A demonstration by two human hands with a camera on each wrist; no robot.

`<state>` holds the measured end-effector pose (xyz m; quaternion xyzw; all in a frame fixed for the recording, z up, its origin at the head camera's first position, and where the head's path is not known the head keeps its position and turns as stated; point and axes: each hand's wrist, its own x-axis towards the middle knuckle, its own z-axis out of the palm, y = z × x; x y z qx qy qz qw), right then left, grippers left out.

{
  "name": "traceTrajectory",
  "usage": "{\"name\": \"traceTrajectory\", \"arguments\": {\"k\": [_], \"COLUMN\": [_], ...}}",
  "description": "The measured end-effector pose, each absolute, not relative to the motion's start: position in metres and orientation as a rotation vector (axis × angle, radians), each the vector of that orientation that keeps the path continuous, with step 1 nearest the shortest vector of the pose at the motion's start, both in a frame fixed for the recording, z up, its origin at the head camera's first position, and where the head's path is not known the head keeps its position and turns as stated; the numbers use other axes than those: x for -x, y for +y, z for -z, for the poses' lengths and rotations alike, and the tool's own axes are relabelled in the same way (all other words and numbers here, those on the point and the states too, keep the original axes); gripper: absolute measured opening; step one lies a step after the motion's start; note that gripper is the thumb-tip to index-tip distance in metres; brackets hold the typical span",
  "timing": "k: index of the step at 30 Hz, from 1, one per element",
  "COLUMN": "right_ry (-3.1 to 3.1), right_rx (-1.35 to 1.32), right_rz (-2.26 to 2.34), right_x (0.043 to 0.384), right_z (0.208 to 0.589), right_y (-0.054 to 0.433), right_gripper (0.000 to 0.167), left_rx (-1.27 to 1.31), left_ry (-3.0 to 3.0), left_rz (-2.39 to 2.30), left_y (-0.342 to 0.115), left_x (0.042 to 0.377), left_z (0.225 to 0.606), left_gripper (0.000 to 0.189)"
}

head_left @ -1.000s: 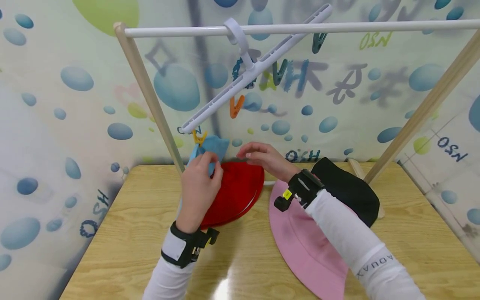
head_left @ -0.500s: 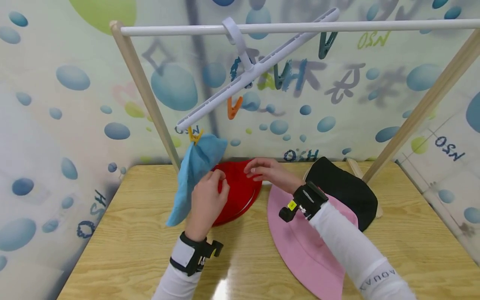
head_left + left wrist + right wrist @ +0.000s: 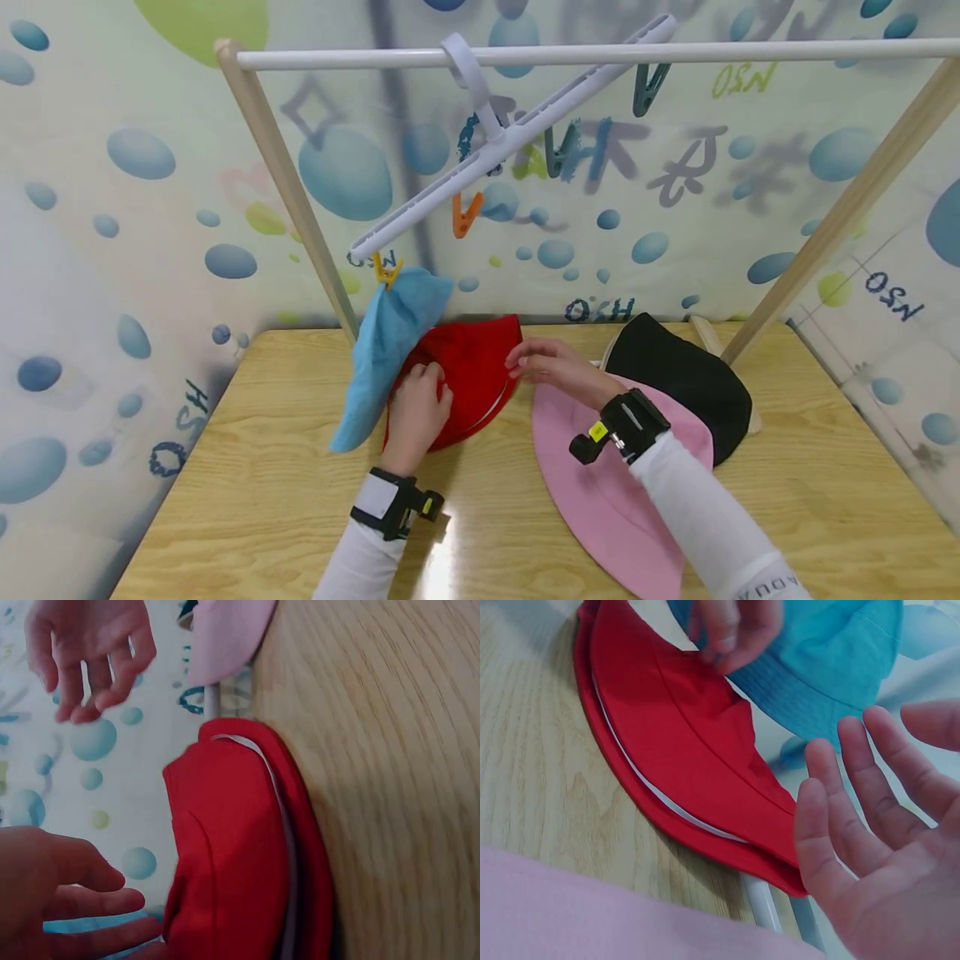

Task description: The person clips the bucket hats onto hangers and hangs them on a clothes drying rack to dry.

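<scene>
A folded red bucket hat (image 3: 476,375) lies on the table, its pale inner trim showing along the brim. My left hand (image 3: 417,408) is over the red hat's left part, fingers loosely bent and right at its cloth. In the left wrist view those fingers (image 3: 97,900) are spread beside the hat's edge. My right hand (image 3: 562,367) hovers at the red hat's right edge, its fingers relaxed and apart with nothing between them. Beside my left hand, a light blue bucket hat (image 3: 390,350) hangs from a yellow clip (image 3: 387,272) on the white hanger (image 3: 502,146).
A pink bucket hat (image 3: 600,500) and a black hat (image 3: 675,383) lie on the right, under and beyond my right forearm. The hanger hooks over a white rod (image 3: 750,53) on wooden posts. An orange clip (image 3: 467,215) and dark green clips (image 3: 649,88) hang from it.
Both hands have come down from near the clipped blue hat to the red hat. The left hand now overlaps the red hat, and the right has moved slightly right. The blue hat hangs free.
</scene>
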<state>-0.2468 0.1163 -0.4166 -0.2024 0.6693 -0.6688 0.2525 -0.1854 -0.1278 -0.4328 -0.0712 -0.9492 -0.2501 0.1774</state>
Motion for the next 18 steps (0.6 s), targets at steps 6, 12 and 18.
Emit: {"name": "traceTrajectory", "arguments": {"k": [6,12,18], "right_ry": [1.782,1.769,1.797], "right_rx": [0.531,0.480,0.460], "right_rz": [1.880,1.906,1.909], "right_x": [0.246,0.245,0.241], "right_z": [0.417,0.417,0.420], "right_y": [0.126,0.130,0.129], "right_gripper": [0.028,0.025,0.027], "left_rx": [0.117,0.038,-0.110], "left_ry": [-2.722,-2.736,-2.756], "left_rz": [0.745,0.728,0.757], "left_y": [-0.141,-0.151,-0.161], "left_x": [0.193,0.201,0.210], "left_z": [0.440,0.441,0.442], "left_gripper": [0.009,0.014,0.023]}}
